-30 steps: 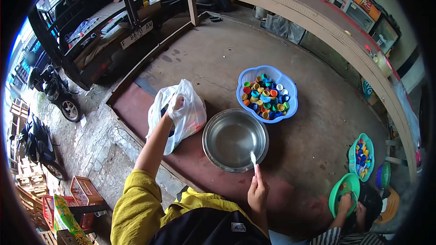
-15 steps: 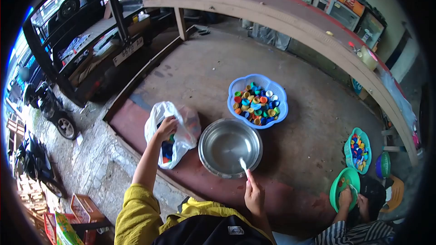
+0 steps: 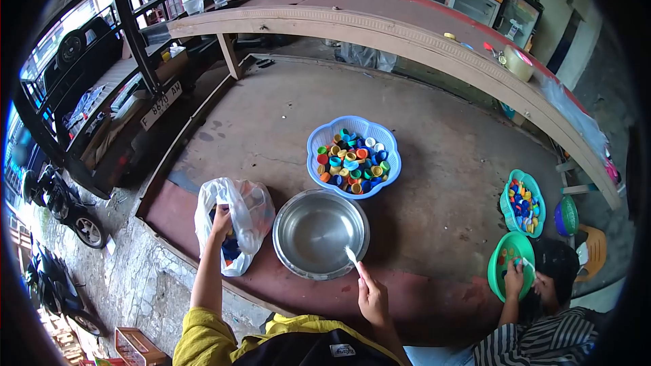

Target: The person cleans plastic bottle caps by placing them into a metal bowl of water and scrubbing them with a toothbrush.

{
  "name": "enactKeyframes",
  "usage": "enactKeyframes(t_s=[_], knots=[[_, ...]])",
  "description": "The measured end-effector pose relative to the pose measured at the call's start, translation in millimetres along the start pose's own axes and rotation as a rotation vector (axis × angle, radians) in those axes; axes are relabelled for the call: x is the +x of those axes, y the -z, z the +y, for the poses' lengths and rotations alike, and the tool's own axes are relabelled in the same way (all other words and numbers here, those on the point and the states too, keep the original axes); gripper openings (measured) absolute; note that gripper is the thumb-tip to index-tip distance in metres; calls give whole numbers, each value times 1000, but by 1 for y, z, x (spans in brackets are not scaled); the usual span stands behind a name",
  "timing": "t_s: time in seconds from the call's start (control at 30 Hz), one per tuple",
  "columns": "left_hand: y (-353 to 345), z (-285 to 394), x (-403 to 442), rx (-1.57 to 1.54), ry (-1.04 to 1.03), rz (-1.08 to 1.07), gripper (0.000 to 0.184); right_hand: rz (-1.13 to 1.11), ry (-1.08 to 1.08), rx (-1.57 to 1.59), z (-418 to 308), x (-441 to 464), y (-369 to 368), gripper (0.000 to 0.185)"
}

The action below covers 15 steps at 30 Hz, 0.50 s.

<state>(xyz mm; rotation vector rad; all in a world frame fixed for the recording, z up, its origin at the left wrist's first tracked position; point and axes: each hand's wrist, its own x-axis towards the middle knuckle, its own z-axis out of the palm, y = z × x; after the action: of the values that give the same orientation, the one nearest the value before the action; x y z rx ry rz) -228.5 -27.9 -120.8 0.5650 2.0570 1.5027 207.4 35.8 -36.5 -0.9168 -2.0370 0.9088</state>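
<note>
My left hand [image 3: 221, 222] reaches into the mouth of a white plastic bag [image 3: 252, 220], its fingers mostly hidden by the plastic. Dark blue and orange caps [image 3: 231, 251] show in the bag below my wrist. In my right hand [image 3: 372, 298] is a white toothbrush [image 3: 352, 257], bristles up, over the near right rim of a steel basin [image 3: 279, 247]. The basin's shiny bottom is visible. Just behind it stands a blue plastic basket [image 3: 397, 163] holding several colourful bottle caps [image 3: 351, 159].
At the right, a co-worker's hands [image 3: 514, 279] work over a green basin [image 3: 496, 278]. Beyond it are a teal basket [image 3: 505, 207] of caps and a purple-green bowl [image 3: 568, 215]. A raised wooden ledge [image 3: 352, 25] crosses the back; a truck [image 3: 102, 102] stands left.
My left hand has gone lower into the bag, and its fingers are now more hidden. My right hand still holds the toothbrush by the basin. The whole view has shifted slightly.
</note>
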Motion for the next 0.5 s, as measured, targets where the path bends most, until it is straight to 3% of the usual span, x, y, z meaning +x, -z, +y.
enactKeyframes(t_s=[0.03,0.1,0.13,0.2,0.23,0.27,0.33,0.43,0.5], knots=[[4,-2,2,-271,166,-87,27,-9,-4,-4,1,-1,0,38],[4,4,-1,-651,277,-300,25,-41,-47,-7,-1,0,1,38],[-2,21,-17,-650,249,-213,16,-47,-59,-10,-1,1,2,38],[2,14,-15,268,-356,-47,13,-64,-86,-14,-2,2,3,38],[1,30,-16,470,-499,-37,12,-43,-63,-13,0,2,1,39],[2,44,-26,697,-427,-58,17,-22,-41,-12,4,1,-2,40],[-2,19,-20,669,-709,83,18,-9,-24,-6,6,1,-4,41],[2,-6,-2,835,-584,75,36,-41,-60,-3,4,-2,-3,41],[4,-3,0,729,-759,1,42,-62,-92,-18,2,-2,-1,41]])
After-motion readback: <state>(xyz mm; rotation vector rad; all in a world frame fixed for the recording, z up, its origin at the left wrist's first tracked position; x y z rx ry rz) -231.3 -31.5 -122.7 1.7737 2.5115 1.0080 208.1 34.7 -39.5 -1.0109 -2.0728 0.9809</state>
